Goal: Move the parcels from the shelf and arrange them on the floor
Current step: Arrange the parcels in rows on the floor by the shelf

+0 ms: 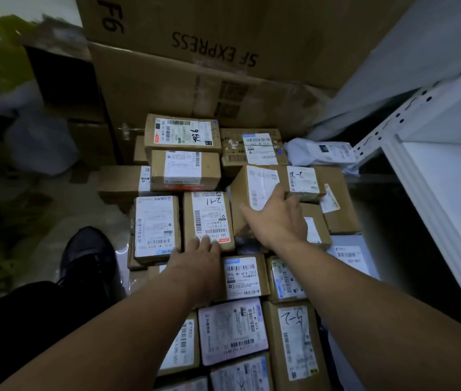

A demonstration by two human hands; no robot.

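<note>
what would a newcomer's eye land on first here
A crowd of small labelled parcels covers the floor in the middle, with both bare hands on it: the left hand touches the near edge of the parcel marked 2-1, the right hand lies spread on a tilted parcel beside it. Behind rises a big carton printed SF EXPRESS, and a white shelf stands at the right.

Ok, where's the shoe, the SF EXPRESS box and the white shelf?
shoe [88, 256], head view, on its dark top.
SF EXPRESS box [215, 49], head view, on the printed letters.
white shelf [446, 201], head view, on its bare board.
</note>
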